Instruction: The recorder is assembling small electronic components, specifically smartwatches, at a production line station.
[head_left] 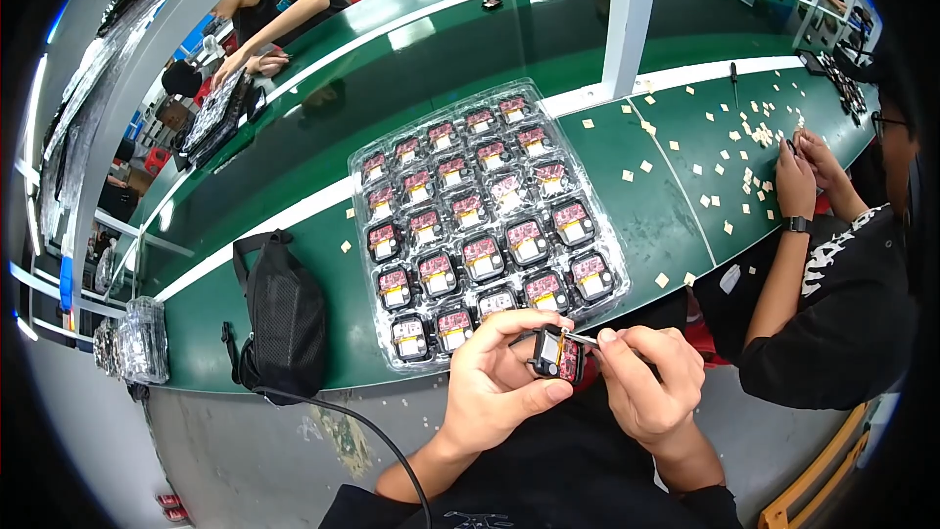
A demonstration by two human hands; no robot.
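Above the table's near edge, my left hand [490, 384] holds a small black device housing [550, 351] between thumb and fingers. Its open side shows a red circuit board and a silvery block with a yellow strip. My right hand [651, 382] pinches a thin metal tool [585, 339], whose kind I cannot make out, with its tip at the housing's upper edge. Just beyond both hands lies a clear plastic tray [618, 260] with rows of similar open devices [482, 257], each in its own pocket.
A black bag [284, 318] lies left of the tray. Small pale square pieces [754, 132] are scattered over the green table [676, 225] to the right, where a co-worker's hands [798, 176] work. A grey post [630, 20] rises behind the tray. A black cable [377, 431] hangs near my left forearm.
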